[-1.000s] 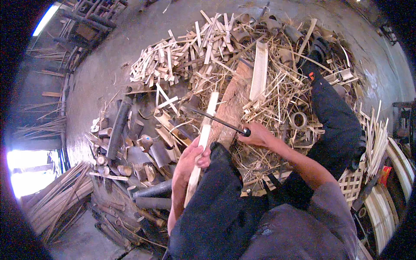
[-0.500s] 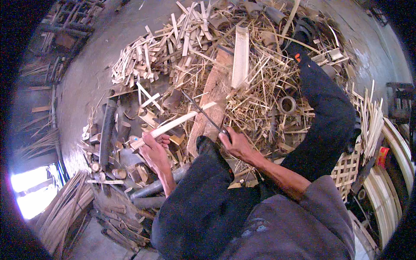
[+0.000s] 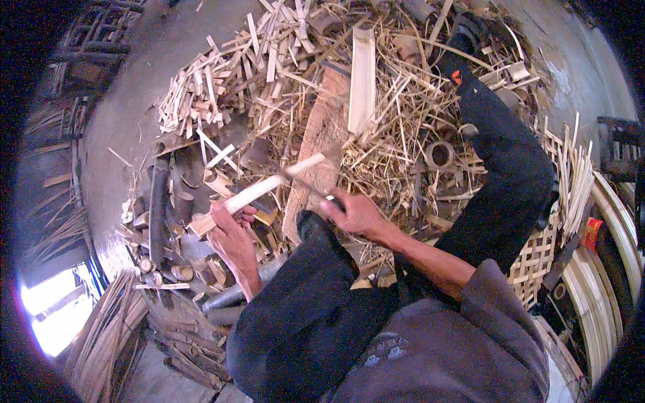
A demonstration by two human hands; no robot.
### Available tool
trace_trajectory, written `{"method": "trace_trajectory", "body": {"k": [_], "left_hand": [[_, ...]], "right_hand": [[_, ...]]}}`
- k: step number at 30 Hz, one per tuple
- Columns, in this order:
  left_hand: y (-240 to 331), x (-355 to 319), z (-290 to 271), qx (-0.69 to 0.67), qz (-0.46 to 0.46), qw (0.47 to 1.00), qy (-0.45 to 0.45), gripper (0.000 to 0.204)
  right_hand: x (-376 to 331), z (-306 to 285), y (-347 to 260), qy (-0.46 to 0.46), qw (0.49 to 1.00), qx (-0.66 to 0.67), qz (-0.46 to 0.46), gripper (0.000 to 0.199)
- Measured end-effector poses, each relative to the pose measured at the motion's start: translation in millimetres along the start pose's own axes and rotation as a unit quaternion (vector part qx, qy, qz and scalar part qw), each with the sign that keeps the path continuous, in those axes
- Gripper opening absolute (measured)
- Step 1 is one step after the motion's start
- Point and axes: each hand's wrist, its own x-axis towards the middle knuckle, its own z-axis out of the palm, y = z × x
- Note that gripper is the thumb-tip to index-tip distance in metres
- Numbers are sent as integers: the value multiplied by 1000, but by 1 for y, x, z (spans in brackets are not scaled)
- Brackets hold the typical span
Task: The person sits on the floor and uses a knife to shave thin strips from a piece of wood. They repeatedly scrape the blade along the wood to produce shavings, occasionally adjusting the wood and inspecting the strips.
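Observation:
A pale bamboo strip (image 3: pixel 259 190) slants up to the right across the front of me, and my left hand (image 3: pixel 232 232) is closed around its lower end. In my right hand (image 3: pixel 359 215) is the handle of a long knife (image 3: pixel 306 184); its dark blade, slightly blurred, meets the strip a little short of the far end. Beneath both lies a reddish wooden board (image 3: pixel 322 127), reaching from my knee away from me. A wider, trough-shaped bamboo piece (image 3: pixel 362 80) rests by the board's far end.
Many cut bamboo slips (image 3: pixel 195 94) are heaped at the far left. Shavings (image 3: pixel 396 121) cover the ground right of the board, with a bamboo ring (image 3: pixel 440 154) among them. Dark bamboo poles (image 3: pixel 159 201) stand at left. A woven lattice (image 3: pixel 531 269) and long strips (image 3: pixel 591 302) lie at right.
The knife has swung: its blade, which pointed up past the strip, now lies lower against it. My right hand has shifted slightly up and left. The whole view has moved a little.

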Motion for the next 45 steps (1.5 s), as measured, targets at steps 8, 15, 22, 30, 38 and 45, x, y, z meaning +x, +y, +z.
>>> {"method": "trace_trajectory", "body": {"k": [8,15,22,30,38,45], "left_hand": [[-13,20,13,-29,37,998,-29,48],[-18,15,11,-8,41,998,-50,51],[-20,29,20,-119,66,989,-51,46],[-56,46,106,-173,80,970,-152,39],[-34,74,37,-469,1,881,-62,61],[-11,30,52,-359,-73,917,-156,29]], "right_hand": [[25,-18,35,95,995,-37,21,48],[34,-12,92,85,977,-142,137,51],[16,2,116,181,976,-117,19,55],[7,-13,97,-18,951,276,135,48],[1,2,77,112,975,182,59,35],[-20,-56,-10,68,988,129,54,34]]}}
